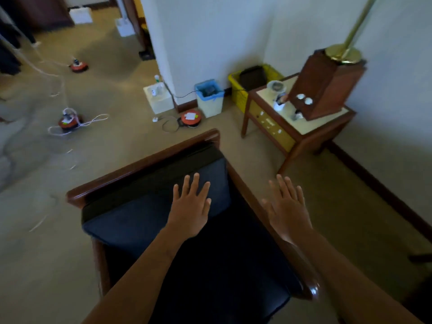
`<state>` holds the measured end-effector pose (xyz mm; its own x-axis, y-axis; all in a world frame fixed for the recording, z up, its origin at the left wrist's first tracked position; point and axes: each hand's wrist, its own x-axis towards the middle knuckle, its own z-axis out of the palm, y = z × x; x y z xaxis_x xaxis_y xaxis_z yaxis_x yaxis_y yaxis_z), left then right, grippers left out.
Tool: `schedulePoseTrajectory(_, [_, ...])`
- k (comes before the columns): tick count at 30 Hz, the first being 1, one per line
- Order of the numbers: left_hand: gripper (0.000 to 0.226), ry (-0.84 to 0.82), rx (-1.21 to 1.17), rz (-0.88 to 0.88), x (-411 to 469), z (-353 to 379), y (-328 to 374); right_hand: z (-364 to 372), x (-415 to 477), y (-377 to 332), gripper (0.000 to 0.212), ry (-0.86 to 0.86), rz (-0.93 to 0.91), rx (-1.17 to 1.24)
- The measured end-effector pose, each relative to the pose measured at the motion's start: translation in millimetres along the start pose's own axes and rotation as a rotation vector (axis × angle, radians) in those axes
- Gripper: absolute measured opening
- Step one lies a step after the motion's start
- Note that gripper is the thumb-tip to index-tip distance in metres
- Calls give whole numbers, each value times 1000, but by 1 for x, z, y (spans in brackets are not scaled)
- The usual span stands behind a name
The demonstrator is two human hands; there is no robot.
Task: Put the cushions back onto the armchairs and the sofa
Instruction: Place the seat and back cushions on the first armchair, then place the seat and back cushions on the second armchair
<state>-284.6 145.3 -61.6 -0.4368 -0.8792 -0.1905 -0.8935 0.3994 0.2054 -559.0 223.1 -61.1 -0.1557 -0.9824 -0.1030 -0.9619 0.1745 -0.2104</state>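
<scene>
A dark-wood armchair (140,166) stands right below me, with a black seat (210,277). A dark blue cushion (140,211) leans against its black backrest. My left hand (191,204) lies flat on the cushion's upper right part, fingers spread. My right hand (288,209) hovers open, over the chair's right armrest (311,291), and holds nothing. No other cushion shows in this view.
A wooden side table (294,134) with a brass lamp on a wooden base (327,85) stands to the right, by the wall. Behind the chair are a blue-lined bin (210,99), a yellow crate (238,94), orange cable reels (190,118) and white cords (93,120) on the carpet.
</scene>
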Motion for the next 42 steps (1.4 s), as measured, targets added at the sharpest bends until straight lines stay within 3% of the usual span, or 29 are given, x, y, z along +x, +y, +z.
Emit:
schedulePoseTrajectory(8, [56,11,-34,441,5,10,214,-53,-164,146,64,111,393,68])
schedulePoseTrajectory(15, [56,-50,-60,682,-39,43,413,-72,-312,274,65,183,645,141])
schedulePoseTrajectory(27, [56,-155,-20,893,-117,123,688,-74,-498,464,63,209,900,228])
schedulePoseTrajectory(42, [54,-393,26,979,-50,258,938,-46,-536,699,63,70,1117,312])
